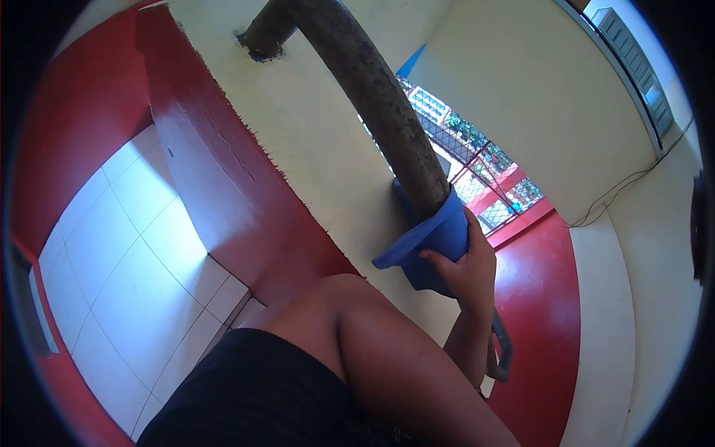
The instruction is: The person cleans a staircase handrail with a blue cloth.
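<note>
My right hand (475, 262) is closed round a blue cloth (438, 242), with the thumb on the near side and the other fingers largely hidden behind it. The cloth is wrapped about the lower visible part of a thick, worn dark handrail pipe (380, 104), and its loose edge flares out to the left. A bent bare limb (395, 335), with black clothing (253, 387) at its left, crosses the bottom of the view and covers part of my right forearm. My left hand is out of view.
The pipe's upper end bends into a cream wall (283, 112) with a red lower band (246, 194). White floor tiles (126, 253) lie at the left. A red metal grille (477, 160) stands behind the pipe. Dark wires (607, 201) hang on the right wall.
</note>
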### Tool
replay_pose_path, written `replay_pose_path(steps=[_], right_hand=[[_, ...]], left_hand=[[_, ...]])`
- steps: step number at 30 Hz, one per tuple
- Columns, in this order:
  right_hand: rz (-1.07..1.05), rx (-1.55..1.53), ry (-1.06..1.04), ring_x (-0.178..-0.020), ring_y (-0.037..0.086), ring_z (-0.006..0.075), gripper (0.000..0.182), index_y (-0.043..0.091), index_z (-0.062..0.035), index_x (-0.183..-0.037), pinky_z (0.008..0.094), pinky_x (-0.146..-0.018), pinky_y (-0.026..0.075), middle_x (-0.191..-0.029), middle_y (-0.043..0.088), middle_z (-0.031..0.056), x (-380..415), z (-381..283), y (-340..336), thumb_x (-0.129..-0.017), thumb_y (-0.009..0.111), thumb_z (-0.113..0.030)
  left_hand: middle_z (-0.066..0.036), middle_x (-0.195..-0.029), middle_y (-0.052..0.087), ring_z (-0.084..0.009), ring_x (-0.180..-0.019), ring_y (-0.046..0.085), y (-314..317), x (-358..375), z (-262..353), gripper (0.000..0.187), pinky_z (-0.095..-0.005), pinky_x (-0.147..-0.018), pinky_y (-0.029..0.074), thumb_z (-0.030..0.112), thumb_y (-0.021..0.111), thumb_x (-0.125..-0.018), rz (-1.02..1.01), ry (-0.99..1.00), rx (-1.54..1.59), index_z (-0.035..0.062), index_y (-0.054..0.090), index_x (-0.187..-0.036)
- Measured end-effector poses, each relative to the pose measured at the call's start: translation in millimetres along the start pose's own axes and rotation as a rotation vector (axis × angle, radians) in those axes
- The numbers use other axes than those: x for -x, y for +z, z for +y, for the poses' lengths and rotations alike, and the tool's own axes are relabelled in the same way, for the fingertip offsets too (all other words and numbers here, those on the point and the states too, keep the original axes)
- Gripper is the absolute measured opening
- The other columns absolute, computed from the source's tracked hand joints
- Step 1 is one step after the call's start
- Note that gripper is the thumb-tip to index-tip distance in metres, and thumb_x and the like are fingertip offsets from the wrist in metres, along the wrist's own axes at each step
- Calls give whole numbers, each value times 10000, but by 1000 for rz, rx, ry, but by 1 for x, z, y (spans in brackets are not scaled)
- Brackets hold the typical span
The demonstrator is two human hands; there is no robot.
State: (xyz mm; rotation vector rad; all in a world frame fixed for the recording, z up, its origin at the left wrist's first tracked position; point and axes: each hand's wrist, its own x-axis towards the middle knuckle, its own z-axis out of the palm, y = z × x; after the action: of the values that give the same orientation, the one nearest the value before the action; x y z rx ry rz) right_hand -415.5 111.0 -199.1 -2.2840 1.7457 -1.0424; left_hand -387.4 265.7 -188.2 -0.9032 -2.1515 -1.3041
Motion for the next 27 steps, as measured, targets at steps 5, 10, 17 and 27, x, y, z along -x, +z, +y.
replay_pose_path(steps=[5, 10, 17, 27], right_hand=[[6, 18, 19, -1066, 682, 319, 956, 505, -46, -1396, 390, -896, 537, -1197, 673, 190, 1, -3, -1, -598, 918, -372], [13, 63, 51, -1051, 684, 325, 922, 518, -62, -1385, 394, -889, 537, -1187, 675, 187, 0, -7, -1, -609, 909, -370], [64, 61, 43, -1034, 687, 321, 900, 530, -62, -1368, 390, -882, 538, -1167, 679, 189, 3, -8, 3, -610, 905, -371], [37, 12, 44, -1038, 679, 336, 885, 525, -37, -1357, 400, -878, 534, -1159, 671, 212, 3, -8, 5, -616, 906, -338]], left_hand=[[-69, -967, 608, -271, -975, 598, 2, 1, 0, 279, -467, -875, 432, 381, 739, -822, 1, -2, -18, 130, 668, -921], [-67, -986, 615, -273, -987, 601, 6, 9, 5, 287, -468, -877, 432, 384, 745, -819, -1, -1, -34, 137, 667, -943], [-65, -1014, 625, -275, -1004, 604, 12, 19, 7, 301, -469, -880, 432, 388, 752, -816, -21, -4, -74, 146, 666, -973], [-61, -1054, 638, -278, -1028, 609, -19, 52, 44, 326, -471, -885, 431, 393, 762, -811, -72, 106, -361, 159, 665, -1016]])
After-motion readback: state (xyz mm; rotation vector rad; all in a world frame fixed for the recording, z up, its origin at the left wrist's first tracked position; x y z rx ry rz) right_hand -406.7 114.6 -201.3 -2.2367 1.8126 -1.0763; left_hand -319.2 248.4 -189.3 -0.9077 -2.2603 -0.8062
